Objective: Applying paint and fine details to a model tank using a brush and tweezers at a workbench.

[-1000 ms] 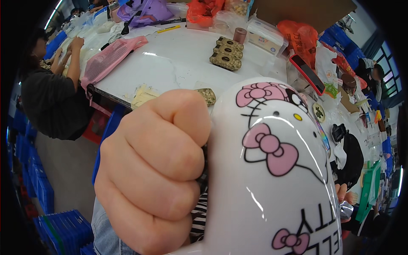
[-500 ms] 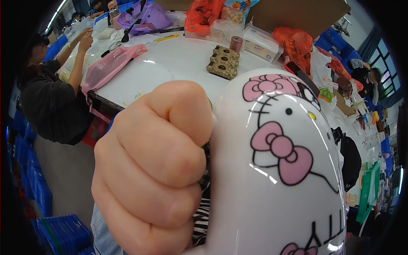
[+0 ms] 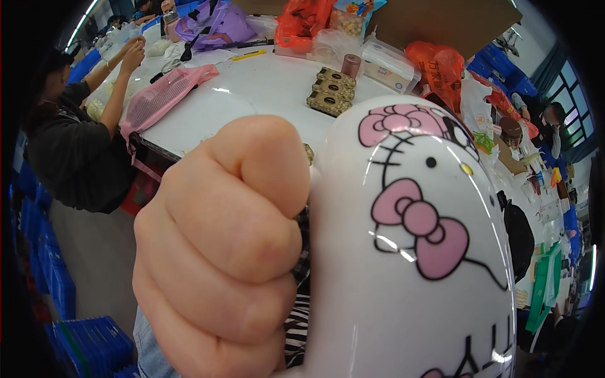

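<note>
Close up in the head view, a glossy white mug with a cartoon cat and pink bows fills the lower middle and right. It is tipped, its rounded base toward the table. My left hand is closed in a fist at the mug's left side, fingers curled where the handle would be. The handle itself is hidden by those fingers. The mug's rim lies outside the picture. My right hand does not show.
On the white table lie three camouflage-patterned boxes, a brown cylinder, a plastic tub, a yellow cutter, and red bags. A pink mesh bag hangs over its edge. A co-worker sits left; blue crates stand below.
The mug has turned slightly and now hides the dark phone behind it. My left hand has shifted a little leftward with it, its grip unchanged. The co-worker's hands at left rose slightly.
</note>
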